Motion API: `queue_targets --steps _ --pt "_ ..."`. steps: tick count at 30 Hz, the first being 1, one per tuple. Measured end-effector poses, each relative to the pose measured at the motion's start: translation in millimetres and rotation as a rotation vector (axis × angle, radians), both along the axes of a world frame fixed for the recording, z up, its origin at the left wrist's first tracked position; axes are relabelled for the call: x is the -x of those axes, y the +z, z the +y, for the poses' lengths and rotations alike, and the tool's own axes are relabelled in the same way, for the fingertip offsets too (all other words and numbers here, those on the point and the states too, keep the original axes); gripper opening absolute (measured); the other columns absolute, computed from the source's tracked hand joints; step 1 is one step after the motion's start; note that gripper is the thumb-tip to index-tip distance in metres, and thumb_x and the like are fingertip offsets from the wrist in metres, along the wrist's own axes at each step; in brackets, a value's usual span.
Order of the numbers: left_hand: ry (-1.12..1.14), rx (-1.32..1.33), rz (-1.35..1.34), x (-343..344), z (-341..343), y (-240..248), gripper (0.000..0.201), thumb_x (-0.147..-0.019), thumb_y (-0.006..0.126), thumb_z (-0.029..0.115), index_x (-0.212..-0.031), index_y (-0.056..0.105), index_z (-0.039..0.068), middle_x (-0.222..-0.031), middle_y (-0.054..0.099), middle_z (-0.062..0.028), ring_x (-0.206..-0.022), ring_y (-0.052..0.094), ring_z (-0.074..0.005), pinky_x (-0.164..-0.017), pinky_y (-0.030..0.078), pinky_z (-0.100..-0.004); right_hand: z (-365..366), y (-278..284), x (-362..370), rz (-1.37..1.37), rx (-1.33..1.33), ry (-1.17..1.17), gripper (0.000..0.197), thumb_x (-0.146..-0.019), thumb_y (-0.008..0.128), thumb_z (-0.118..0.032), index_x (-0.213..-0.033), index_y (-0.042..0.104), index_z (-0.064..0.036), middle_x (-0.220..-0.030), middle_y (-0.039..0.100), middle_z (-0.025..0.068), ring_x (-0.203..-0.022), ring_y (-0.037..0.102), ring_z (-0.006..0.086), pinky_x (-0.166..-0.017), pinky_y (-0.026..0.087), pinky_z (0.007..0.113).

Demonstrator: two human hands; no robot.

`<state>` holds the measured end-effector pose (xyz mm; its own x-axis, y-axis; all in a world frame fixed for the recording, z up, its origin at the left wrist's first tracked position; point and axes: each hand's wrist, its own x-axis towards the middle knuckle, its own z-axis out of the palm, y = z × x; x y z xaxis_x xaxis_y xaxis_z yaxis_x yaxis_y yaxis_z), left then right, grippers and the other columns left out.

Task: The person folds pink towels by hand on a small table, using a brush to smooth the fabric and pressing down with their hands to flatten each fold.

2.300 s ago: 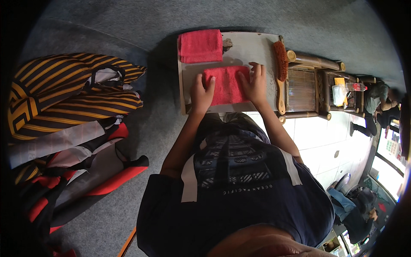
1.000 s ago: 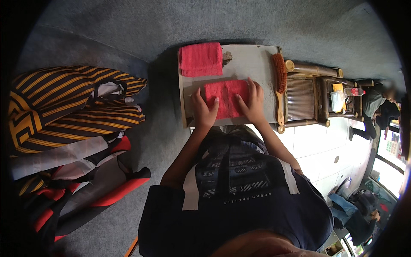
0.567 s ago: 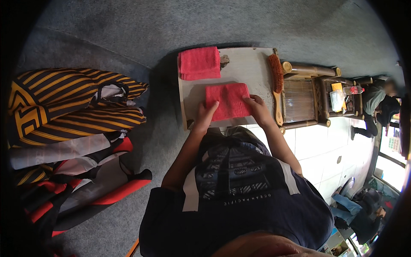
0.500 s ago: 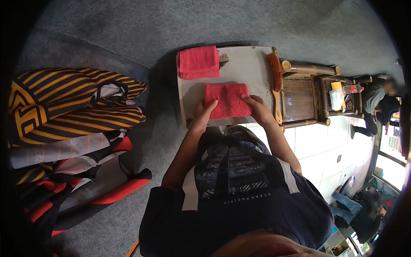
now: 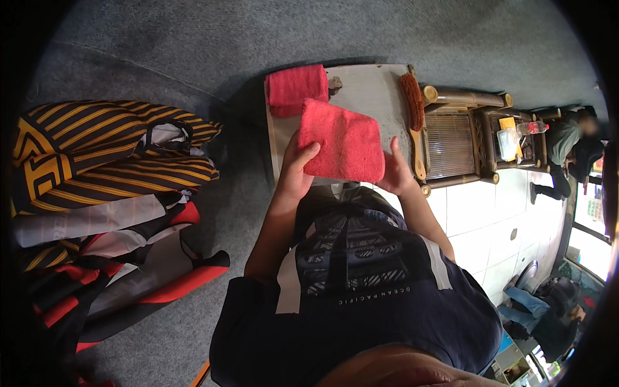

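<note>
My left hand (image 5: 296,169) grips the lower left side of a folded red towel (image 5: 342,143), its thumb on top and its fingers hidden beneath. The towel is raised and tilted above a small pale table (image 5: 371,84). At the towel's lower right edge my right hand (image 5: 397,173) is open, thumb up and apart from the cloth; its other fingers are partly behind the towel. A second folded red towel (image 5: 296,88) lies at the table's far left corner, partly overlapped in view by the held one.
A brush (image 5: 412,103) with reddish-brown bristles and a wooden handle lies along the table's right edge. Bamboo furniture (image 5: 451,142) stands to the right, with a bottle (image 5: 536,128) on it. Striped and red-black clothes (image 5: 116,155) are at the left. Other people (image 5: 561,158) are far right.
The red towel has come up off the table and tilted, with my left hand on it. My right hand has let go of its right edge and opened.
</note>
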<state>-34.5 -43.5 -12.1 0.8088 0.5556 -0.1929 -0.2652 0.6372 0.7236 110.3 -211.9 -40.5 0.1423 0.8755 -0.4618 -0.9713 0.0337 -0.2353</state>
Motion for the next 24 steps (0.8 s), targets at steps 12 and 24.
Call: queue_targets --steps 12,24 --pt "-0.086 0.291 0.071 -2.7 -18.5 -15.4 0.062 -0.096 0.042 0.054 -0.131 0.040 0.004 -0.119 0.054 -0.0159 -0.109 0.055 -0.0266 -0.100 0.042 -0.0425 2.5 41.3 10.8 -1.568 0.097 -0.225 0.048 -0.072 0.068 0.005 -0.118 0.057 -0.0028 -0.111 0.064 0.0129 -0.102 0.060 0.0227 -0.090 0.046 0.033" --pt "-0.129 0.134 0.023 4.1 -22.2 -9.1 0.050 -0.102 0.034 0.039 -0.134 0.040 0.001 -0.128 0.054 -0.0146 -0.117 0.054 -0.0238 -0.099 0.044 -0.0393 12.1 56.4 41.6 -1.839 0.113 0.131 0.077 -0.073 0.076 -0.024 -0.138 0.040 -0.0037 -0.118 0.051 0.0205 -0.110 0.051 0.0380 -0.095 0.042 0.043"
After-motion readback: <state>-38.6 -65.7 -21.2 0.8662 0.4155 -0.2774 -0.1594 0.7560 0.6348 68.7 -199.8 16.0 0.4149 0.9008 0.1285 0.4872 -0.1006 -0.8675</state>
